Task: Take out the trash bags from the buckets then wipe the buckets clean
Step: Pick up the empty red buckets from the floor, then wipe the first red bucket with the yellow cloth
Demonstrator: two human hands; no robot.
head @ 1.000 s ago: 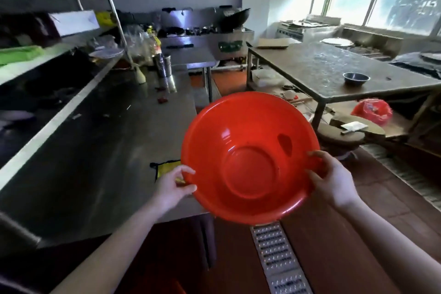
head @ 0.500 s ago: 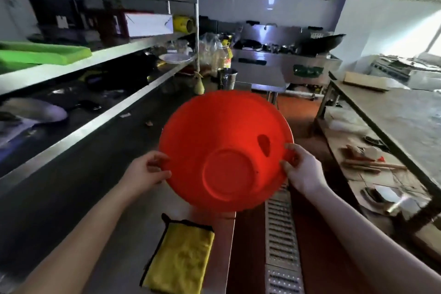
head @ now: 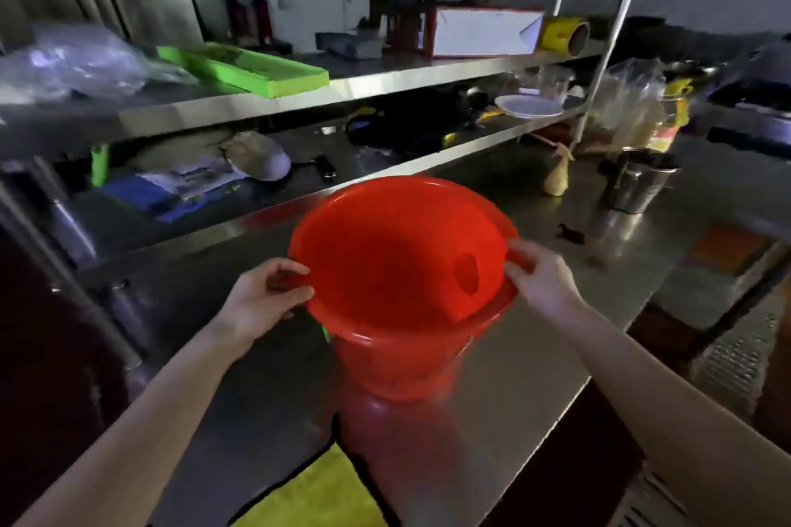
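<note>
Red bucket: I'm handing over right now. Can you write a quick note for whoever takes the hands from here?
Hands: left hand grips the red bucket at its left rim; right hand grips the right rim.
Bucket: upright, mouth tipped toward the camera, at or just above the steel counter; contact unclear.
The yellow cloth lies on the counter's near edge, untouched.
Done: no bag visible in this bucket.
Left: set it down and wipe it with the cloth. No other buckets in view.

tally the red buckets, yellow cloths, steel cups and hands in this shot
red bucket: 1
yellow cloth: 1
steel cup: 1
hands: 2 (left hand, right hand, each gripping the bucket rim)
total: 5
</note>
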